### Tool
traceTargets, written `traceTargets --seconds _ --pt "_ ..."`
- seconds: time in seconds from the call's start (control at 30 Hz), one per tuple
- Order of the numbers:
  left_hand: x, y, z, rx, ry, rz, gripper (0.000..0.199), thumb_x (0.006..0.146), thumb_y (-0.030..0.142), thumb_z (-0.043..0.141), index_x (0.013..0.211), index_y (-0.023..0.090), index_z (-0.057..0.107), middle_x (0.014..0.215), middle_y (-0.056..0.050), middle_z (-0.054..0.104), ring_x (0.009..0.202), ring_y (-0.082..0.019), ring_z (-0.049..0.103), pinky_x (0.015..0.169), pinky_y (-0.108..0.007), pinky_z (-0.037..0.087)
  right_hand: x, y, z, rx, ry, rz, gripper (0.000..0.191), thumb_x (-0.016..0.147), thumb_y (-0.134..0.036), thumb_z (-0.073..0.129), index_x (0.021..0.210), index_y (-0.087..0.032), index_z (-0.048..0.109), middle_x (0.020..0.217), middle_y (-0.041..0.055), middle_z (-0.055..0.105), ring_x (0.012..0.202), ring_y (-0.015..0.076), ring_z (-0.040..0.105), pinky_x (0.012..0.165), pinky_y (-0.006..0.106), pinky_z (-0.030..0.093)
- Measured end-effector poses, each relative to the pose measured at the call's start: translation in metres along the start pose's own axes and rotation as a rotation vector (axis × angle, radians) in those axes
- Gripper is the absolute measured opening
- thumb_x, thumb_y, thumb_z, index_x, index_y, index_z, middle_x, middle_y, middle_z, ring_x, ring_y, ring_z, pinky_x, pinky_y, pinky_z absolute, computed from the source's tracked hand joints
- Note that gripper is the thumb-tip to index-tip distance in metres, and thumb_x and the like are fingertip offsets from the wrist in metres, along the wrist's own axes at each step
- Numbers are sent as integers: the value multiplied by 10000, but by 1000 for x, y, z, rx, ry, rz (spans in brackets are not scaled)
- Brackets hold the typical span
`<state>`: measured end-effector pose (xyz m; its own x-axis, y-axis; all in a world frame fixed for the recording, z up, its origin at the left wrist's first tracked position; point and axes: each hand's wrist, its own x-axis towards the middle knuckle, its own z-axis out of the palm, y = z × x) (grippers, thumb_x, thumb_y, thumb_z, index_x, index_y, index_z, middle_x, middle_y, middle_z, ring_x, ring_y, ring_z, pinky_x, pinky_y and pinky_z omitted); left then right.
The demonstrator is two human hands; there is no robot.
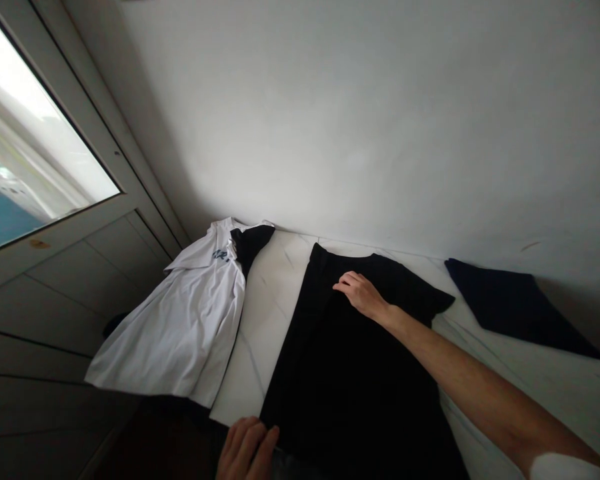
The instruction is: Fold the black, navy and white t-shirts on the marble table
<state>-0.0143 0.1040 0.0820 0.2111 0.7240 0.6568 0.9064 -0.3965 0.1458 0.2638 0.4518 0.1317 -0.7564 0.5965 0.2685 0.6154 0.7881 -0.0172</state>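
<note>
A black short-sleeved T-shirt (353,360) lies flat and spread out on a white marble-patterned surface (260,327), its collar towards the wall. My right hand (360,295) rests palm down on the upper part of the shirt, fingers pointing left and holding nothing. At the bottom of the view, my left hand (247,450) is beside the shirt's lower left edge, touching or almost touching it. Its fingers are slightly curled, and nothing shows in its grip.
A white shirt with a dark collar and blue lettering (190,313) lies crumpled at the surface's left end. A folded navy cloth (515,310) lies at the right against a white wall (360,113). On the left stands a glazed panelled door (75,200).
</note>
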Motion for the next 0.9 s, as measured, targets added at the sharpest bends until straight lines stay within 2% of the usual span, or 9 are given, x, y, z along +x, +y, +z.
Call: traceTargets --seconds 0.07,0.17,0.27,0.33,0.43,0.53,0.63,0.8,0.9 --pt "-1 3 -1 3 -1 -46 301 896 47 519 1086 204 691 880 -44 717 900 -162 693 867 -296 561 -3 -5 -2 -4 8 26 351 900 -42 500 1071 -217 751 1046 107 667 1047 262 575 879 390 484" --pt "-6 4 0 78 5 -183 271 913 117 526 1122 199 679 929 -61 716 892 -173 683 830 -301 568 -7 -19 -6 -16 17 4 366 911 -65 503 1169 -212 716 1144 118 651 1116 270 561 925 401 478" --pt "-8 2 2 96 -37 -206 265 905 145 545 1119 217 684 974 -66 713 925 -188 680 827 -310 571 -9 -30 -7 -17 8 -52 316 922 -124 558 1185 -220 703 1182 116 652 1162 279 553 961 415 464" --pt "-6 2 4 79 -34 -197 241 901 149 557 1079 232 697 980 -61 715 944 -191 681 832 -309 573 -7 -31 -5 -12 -3 -33 313 910 -119 582 1183 -215 702 1164 114 672 1147 283 566 943 419 469" --pt "2 3 2 31 23 -215 182 913 158 556 994 234 700 947 -52 723 926 -183 688 825 -294 576 0 -23 -1 6 -22 36 282 910 -88 565 1108 -209 725 1035 92 715 1038 263 612 878 396 483" --pt "10 4 -3 8 58 -230 149 921 163 571 1011 215 678 935 -49 737 924 -178 696 831 -284 577 8 -13 0 32 37 68 267 930 -88 528 1044 -209 738 981 80 715 989 245 620 865 378 485" --pt "15 7 -7 39 40 -161 202 922 137 566 1091 197 660 926 -52 751 935 -184 705 865 -302 568 11 -7 -1 52 119 61 320 936 -67 482 1066 -214 734 1006 79 686 973 227 609 876 356 491" --pt "23 16 -4 51 -27 22 288 921 61 468 1070 194 675 849 -40 740 893 -177 710 886 -323 548 7 -1 5 31 80 -19 388 902 7 430 949 -211 748 977 68 662 907 203 603 839 334 492" --pt "25 16 -2 47 -22 39 309 915 42 445 1040 194 682 834 -34 728 876 -170 704 872 -317 547 2 3 7 1 101 0 375 889 11 442 915 -209 745 1009 74 670 933 214 603 839 347 478"
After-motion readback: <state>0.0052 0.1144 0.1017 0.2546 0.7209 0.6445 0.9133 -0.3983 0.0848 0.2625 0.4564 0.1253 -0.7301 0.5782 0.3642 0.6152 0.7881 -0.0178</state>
